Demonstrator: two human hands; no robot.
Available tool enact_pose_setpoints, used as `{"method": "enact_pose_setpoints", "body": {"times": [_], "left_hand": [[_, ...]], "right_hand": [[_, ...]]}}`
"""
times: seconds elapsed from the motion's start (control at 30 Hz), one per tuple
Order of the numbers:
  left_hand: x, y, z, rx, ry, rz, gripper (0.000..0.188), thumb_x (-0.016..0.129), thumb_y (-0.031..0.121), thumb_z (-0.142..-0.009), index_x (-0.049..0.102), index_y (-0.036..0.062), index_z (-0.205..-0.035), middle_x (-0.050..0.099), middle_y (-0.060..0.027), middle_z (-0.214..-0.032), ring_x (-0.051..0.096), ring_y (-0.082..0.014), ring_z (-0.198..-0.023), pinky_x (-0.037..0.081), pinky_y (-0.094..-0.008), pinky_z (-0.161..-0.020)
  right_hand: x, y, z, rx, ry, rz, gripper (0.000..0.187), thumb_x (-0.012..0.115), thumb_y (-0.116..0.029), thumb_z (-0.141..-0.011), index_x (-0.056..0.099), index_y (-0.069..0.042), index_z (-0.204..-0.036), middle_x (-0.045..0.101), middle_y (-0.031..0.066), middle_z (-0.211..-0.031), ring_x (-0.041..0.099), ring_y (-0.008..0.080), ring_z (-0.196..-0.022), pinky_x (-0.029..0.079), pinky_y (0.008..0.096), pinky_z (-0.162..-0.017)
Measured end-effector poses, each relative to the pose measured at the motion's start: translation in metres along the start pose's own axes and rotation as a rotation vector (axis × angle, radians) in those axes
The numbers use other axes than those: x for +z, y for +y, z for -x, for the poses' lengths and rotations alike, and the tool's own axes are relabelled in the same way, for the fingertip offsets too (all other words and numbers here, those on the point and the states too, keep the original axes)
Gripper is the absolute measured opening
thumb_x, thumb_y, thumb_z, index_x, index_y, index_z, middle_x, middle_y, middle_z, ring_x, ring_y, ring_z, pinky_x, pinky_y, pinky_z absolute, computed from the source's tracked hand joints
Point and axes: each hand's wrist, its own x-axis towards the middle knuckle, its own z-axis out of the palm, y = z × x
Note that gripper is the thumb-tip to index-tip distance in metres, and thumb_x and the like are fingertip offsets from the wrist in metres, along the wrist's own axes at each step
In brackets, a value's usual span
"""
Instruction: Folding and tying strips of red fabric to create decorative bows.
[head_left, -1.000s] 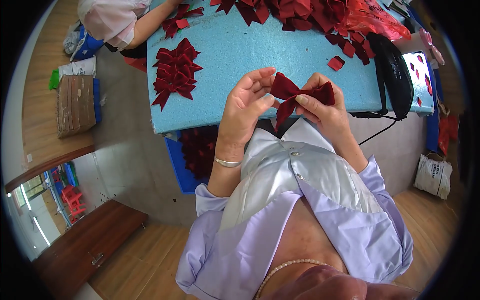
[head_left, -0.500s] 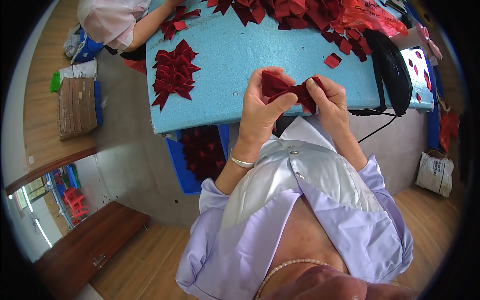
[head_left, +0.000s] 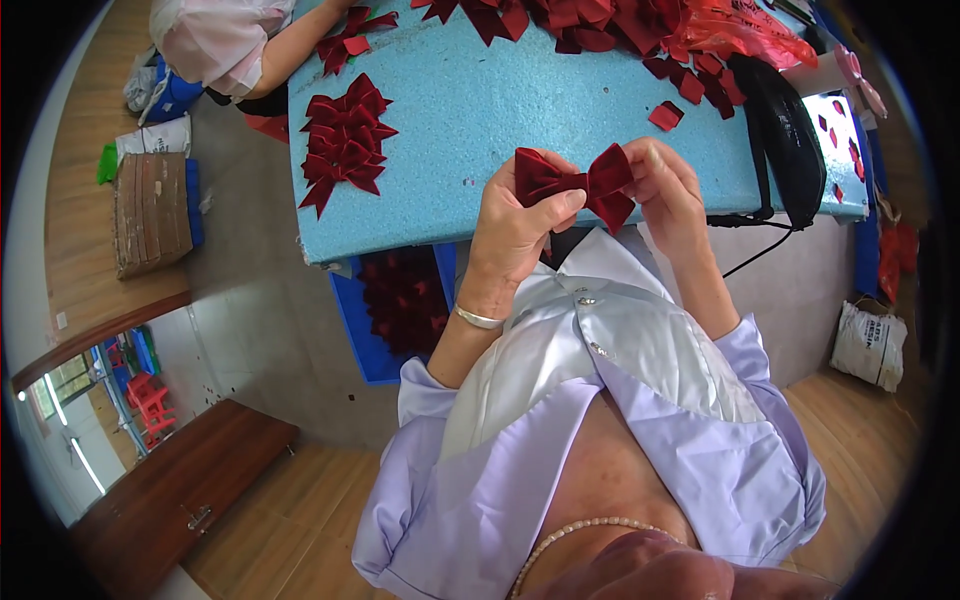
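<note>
A dark red velvet bow (head_left: 575,182) is held over the near edge of the light blue table (head_left: 470,120). My left hand (head_left: 515,225) pinches its left loop and the middle with the thumb on top. My right hand (head_left: 665,185) grips the right loop from the other side. A silver bracelet sits on my left wrist. A pile of finished red bows (head_left: 343,140) lies on the table to the left of my hands.
Loose red velvet pieces (head_left: 600,25) cover the table's far side, with one small piece (head_left: 665,116) near my right hand. A black bag (head_left: 785,130) lies at the right. A blue crate of bows (head_left: 400,300) sits under the table. Another person (head_left: 225,40) works at the far left.
The bow has been turned and spread flat between my hands. Both hands shifted slightly along the table's near edge, still holding it.
</note>
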Motion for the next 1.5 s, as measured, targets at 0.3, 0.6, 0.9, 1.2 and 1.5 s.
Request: {"method": "enact_pose_setpoints", "body": {"times": [0.3, 0.6, 0.9, 1.2, 1.5], "left_hand": [[0.007, -0.007, 0.000, 0.063, 0.039, 0.081, 0.037, 0.075, -0.006, -0.073, 0.056, 0.0029, -0.104, 0.061, -0.0063, -0.098, 0.061, -0.0123, -0.085, 0.054, -0.0240, -0.072], [-0.001, -0.004, -0.001, 0.112, 0.046, 0.044, 0.013, 0.068, 0.009, -0.086, 0.064, -0.0005, -0.095, 0.066, -0.0062, -0.086, 0.062, -0.0107, -0.076, 0.053, -0.0249, -0.070], [-0.015, 0.004, -0.014, 0.080, -0.040, 0.025, 0.042, 0.068, 0.013, -0.088, 0.048, 0.0008, -0.123, 0.066, -0.0089, -0.092, 0.066, -0.0143, -0.075, 0.054, -0.0271, -0.062], [-0.041, -0.031, -0.025, 0.516, 0.316, -1.057, 0.045, 0.066, 0.001, -0.084, 0.045, -0.0050, -0.123, 0.062, -0.0143, -0.092, 0.062, -0.0179, -0.066, 0.051, -0.0298, -0.062], [-0.036, -0.028, -0.006, 0.404, 0.352, -1.134, 0.039, 0.068, 0.003, -0.081, 0.050, -0.0021, -0.115, 0.062, -0.0129, -0.085, 0.061, -0.0199, -0.063, 0.049, -0.0317, -0.058]], "right_hand": [[0.028, 0.005, 0.014, -0.265, 0.018, 0.257, 0.041, 0.049, 0.010, -0.085, 0.043, 0.002, -0.125, 0.055, 0.0095, -0.120, 0.059, 0.0141, -0.098, 0.047, 0.0268, -0.086], [0.020, -0.001, 0.016, -0.172, 0.008, 0.288, 0.034, 0.046, 0.004, -0.082, 0.054, 0.004, -0.115, 0.060, 0.0079, -0.109, 0.058, 0.0107, -0.093, 0.046, 0.0232, -0.082], [0.017, 0.002, 0.003, -0.003, 0.026, 0.196, 0.031, 0.048, 0.001, -0.080, 0.057, 0.004, -0.110, 0.061, 0.0054, -0.098, 0.057, 0.0087, -0.086, 0.044, 0.0214, -0.077], [-0.005, 0.013, -0.016, -0.076, 0.242, 0.989, 0.025, 0.058, -0.005, -0.090, 0.055, -0.002, -0.114, 0.061, 0.0023, -0.071, 0.050, 0.0098, -0.055, 0.040, 0.0264, -0.049], [0.006, 0.007, -0.014, -0.611, 0.046, 1.263, 0.024, 0.062, 0.007, -0.080, 0.064, 0.000, -0.103, 0.061, 0.0132, -0.085, 0.061, 0.0255, -0.071, 0.049, 0.0334, -0.062]]}}
